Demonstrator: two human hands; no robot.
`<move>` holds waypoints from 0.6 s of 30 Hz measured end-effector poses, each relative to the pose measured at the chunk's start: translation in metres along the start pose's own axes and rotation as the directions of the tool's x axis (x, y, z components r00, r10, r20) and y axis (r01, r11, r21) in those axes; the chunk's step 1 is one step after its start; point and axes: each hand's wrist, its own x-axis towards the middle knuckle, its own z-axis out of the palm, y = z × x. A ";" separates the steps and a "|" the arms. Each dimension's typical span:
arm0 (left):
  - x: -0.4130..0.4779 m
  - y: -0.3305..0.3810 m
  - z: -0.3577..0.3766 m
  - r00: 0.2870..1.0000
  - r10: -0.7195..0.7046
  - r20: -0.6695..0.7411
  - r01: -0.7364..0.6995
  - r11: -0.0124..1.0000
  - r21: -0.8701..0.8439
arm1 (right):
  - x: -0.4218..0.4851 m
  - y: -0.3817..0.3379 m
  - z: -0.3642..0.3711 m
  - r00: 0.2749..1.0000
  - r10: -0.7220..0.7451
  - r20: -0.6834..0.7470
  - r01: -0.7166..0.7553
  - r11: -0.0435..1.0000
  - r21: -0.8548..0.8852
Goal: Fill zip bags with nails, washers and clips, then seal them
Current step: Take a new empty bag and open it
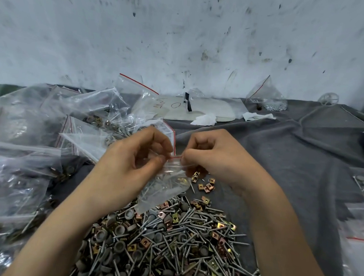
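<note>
Sealing step, I judge: my left hand and right hand pinch the filled zip bag at its red strip. Next: press along it.

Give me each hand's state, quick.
Left hand: closed, pinching the zip bag at its top left.
Right hand: closed, pinching the same bag's red-lined top edge at the right.

Grey cloth under a stained white wall — crumpled tissues near its foot.
</note>
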 end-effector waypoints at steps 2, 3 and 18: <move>0.000 0.000 0.000 0.999 0.025 0.025 -0.026 0.998 0.059 | -0.001 0.000 -0.002 1.000 0.027 0.006 -0.027 0.999 -0.025; -0.001 -0.001 -0.001 0.998 0.038 0.043 -0.042 0.995 0.088 | -0.002 -0.001 -0.003 0.999 0.035 0.013 -0.034 0.998 -0.046; -0.001 0.003 0.005 0.978 0.176 0.112 -0.199 0.947 0.252 | -0.008 -0.003 -0.015 0.997 0.040 0.061 -0.034 0.994 -0.102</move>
